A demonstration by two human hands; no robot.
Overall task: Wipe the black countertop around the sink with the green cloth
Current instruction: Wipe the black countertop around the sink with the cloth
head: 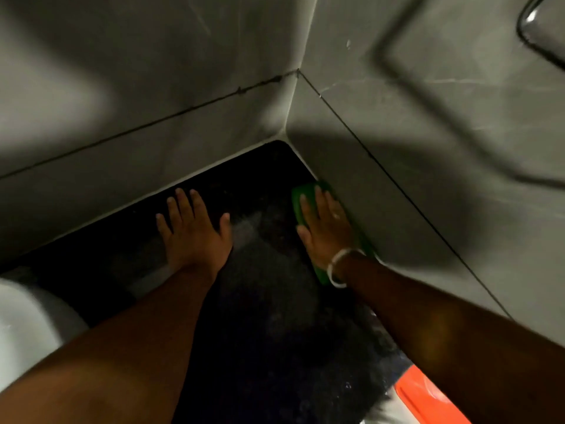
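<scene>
The black countertop [269,301] fills a corner between two grey walls. My right hand [325,228] lies flat on the green cloth [301,194] and presses it onto the countertop right along the right-hand wall, near the corner. Most of the cloth is hidden under the palm; green shows past the fingertips and by the wrist. My left hand [191,231] rests flat on the bare countertop with fingers spread, close to the back wall and holding nothing. The white sink [27,325] curves in at the lower left edge.
Grey tiled walls [183,96] close the corner at the back and right. An orange object [425,399] lies at the lower right, partly behind my right forearm. A shiny curved fitting [532,22] sits at the top right.
</scene>
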